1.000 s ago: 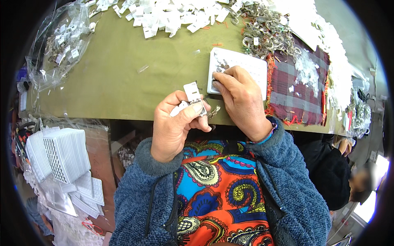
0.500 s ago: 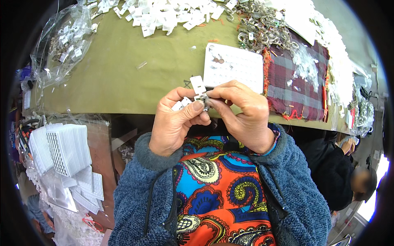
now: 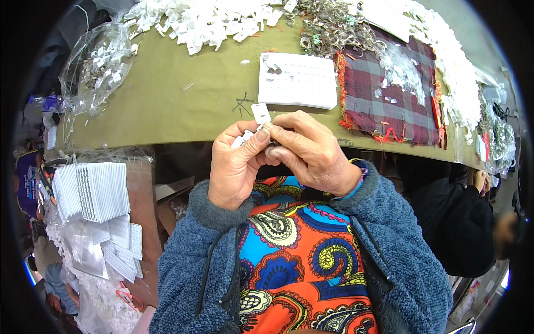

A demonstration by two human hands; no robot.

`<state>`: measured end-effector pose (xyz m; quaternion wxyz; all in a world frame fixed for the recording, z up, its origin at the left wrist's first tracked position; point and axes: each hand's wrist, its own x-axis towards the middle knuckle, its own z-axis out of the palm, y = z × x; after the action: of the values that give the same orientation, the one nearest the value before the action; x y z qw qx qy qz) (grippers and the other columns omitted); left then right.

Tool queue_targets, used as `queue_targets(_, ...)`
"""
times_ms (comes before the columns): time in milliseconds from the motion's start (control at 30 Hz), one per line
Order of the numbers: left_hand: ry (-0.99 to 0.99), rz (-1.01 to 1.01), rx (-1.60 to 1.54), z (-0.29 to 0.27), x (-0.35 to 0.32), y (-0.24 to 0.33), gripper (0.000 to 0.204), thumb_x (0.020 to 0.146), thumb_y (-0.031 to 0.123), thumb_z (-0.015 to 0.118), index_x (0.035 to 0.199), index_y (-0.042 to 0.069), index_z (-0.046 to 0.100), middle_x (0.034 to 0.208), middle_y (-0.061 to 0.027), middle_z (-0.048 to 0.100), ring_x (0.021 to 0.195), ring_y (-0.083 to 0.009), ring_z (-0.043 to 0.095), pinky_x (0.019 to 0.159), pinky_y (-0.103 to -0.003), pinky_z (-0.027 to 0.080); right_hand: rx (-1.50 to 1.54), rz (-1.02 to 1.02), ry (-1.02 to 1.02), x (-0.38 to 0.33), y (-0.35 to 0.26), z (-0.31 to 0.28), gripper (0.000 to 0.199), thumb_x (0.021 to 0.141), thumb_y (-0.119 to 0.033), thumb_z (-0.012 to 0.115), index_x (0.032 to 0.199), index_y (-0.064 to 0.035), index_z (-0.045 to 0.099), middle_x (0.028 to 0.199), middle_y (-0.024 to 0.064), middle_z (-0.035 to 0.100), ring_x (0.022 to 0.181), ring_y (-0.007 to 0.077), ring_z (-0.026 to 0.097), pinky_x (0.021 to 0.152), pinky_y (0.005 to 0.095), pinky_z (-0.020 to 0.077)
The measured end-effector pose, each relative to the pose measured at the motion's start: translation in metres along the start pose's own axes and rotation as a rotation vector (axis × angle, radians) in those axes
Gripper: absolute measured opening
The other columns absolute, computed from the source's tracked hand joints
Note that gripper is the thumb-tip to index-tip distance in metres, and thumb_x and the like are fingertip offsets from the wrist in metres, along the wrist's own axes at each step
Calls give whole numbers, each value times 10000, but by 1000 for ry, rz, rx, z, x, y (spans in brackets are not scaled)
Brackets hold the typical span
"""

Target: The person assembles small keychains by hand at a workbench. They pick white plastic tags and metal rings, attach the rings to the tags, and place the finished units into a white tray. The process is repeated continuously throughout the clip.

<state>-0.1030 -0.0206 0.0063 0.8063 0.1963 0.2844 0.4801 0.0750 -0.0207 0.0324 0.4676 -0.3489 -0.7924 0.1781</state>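
At the far left, the stacked white trays [image 3: 92, 192] and the clear plastic bag [image 3: 100, 64] are seen a little farther right than a second ago, the whole view having turned slightly. Small white pieces [image 3: 242, 138] are gripped in the left hand [image 3: 233, 161], its thumb pressed toward the curled fingers, much as before. A black star-shaped mark [image 3: 242, 104] on the green cover [image 3: 183, 111], partly hidden half a second ago, is now fully exposed. From between the hands, near the table's front edge, a white tab [image 3: 260, 113] is held sticking up; its lower end is covered by fingertips. The right hand [image 3: 314, 150], placed over the white tray [image 3: 311, 92] a second ago, has been brought across to the left hand. Its thumb and fingers are bent in at the base of the tab; whether anything is pinched there cannot be told. The tray is left uncovered, a few dark round bits [image 3: 274, 70] being shown on it, beside the plaid cloth [image 3: 370, 94].
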Motion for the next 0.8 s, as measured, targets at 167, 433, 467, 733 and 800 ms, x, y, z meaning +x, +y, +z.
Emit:
queue_targets(167, -39, -21, 10, 11, 0, -4, 156, 930, 22, 666, 1057, -46, 607, 927, -123, 689, 737, -182, 699, 683, -326, 630, 135, 148, 17, -13, -2, -11, 244, 867, -132, 713, 1051, 26, 694, 993, 144, 649, 803, 233, 639, 714, 314, 515)
queue_targets(433, -113, -110, 204, 19, 0, -3, 99, 914, 23, 663, 993, -26, 628, 872, -141, 702, 694, -173, 696, 612, -285, 602, 658, 847, 63, -10, -2, -16, 228, 943, -148, 691, 1064, 45, 673, 877, 37, 693, 753, 66, 615, 627, 220, 491)
queue_targets(467, -97, -123, 242, 18, 1, -6, 98, 916, 30, 668, 992, -20, 630, 847, -126, 696, 683, -165, 691, 599, -273, 593, 800, 883, 40, -9, -1, -14, 199, 919, -145, 718, 974, 42, 675, 860, 40, 690, 743, 63, 613, 616, 220, 489)
queue_targets(733, -228, -369, -241, 0, 3, -7, 329, 927, 232, 713, 1130, -8, 615, 960, -40, 632, 608, -9, 469, 475, -137, 412, 332, 340, -32, -2, 1, -20, 143, 796, -16, 763, 928, 19, 720, 984, 108, 672, 915, 176, 650, 761, 289, 530)
queue_targets(800, -217, -356, -254, 0, 4, -6, 348, 926, 239, 713, 1146, -10, 609, 934, -28, 627, 602, -5, 472, 487, -129, 414, 215, 257, -108, -3, -6, -24, 282, 741, -41, 811, 1009, -9, 730, 1040, 128, 664, 948, 227, 659, 803, 331, 541)
